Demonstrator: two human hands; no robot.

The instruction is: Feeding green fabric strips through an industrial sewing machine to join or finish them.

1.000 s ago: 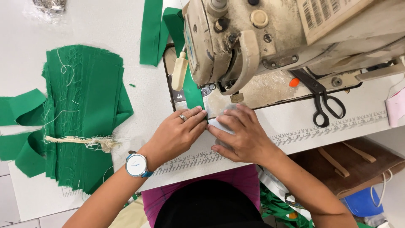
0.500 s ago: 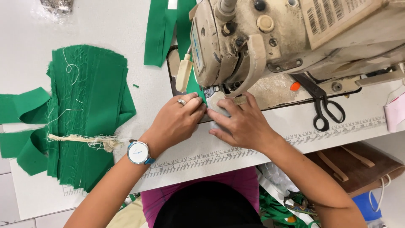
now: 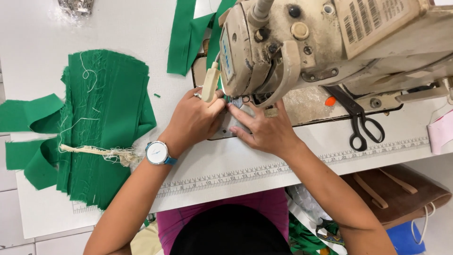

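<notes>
Left hand (image 3: 192, 122): resting palm-down on the counter (image 3: 264, 165) at the needle side of the sewing machine (image 3: 330, 42); fingers curling inward and pinching a small pale fabric piece (image 3: 234, 102), a ring showing on one finger
Right hand (image 3: 265, 130): lying flat just beside the left, fingers spread and pressing down on the same piece; pressing rather than clenching, likely to be keeping the cloth flat at the foot
Fabric piece: sitting right under the machine head, between the two hands, mostly hidden by them; whether the needle is touching it I cannot tell
Hand spacing: thumbs nearly meeting, one hand on each side of the stitch line, a placement suited to steering cloth straight
Wristwatch (image 3: 157, 153): sitting on the left wrist, white face with blue strap
Green fabric stack (image 3: 106, 118): lying well to the left of the hands, tied across with a pale string (image 3: 94, 152), seemingly bundled to be keeping the pieces in order
Green strips (image 3: 188, 35): trailing off behind the machine head, near the top of the view
Scissors (image 3: 358, 120): resting on the machine bed to the right, handles toward the person, within reach of the right hand
Printed ruler (image 3: 283, 166): running along the counter's near edge, under both forearms
Brown bag (image 3: 396, 193): sitting below the counter at lower right
</notes>
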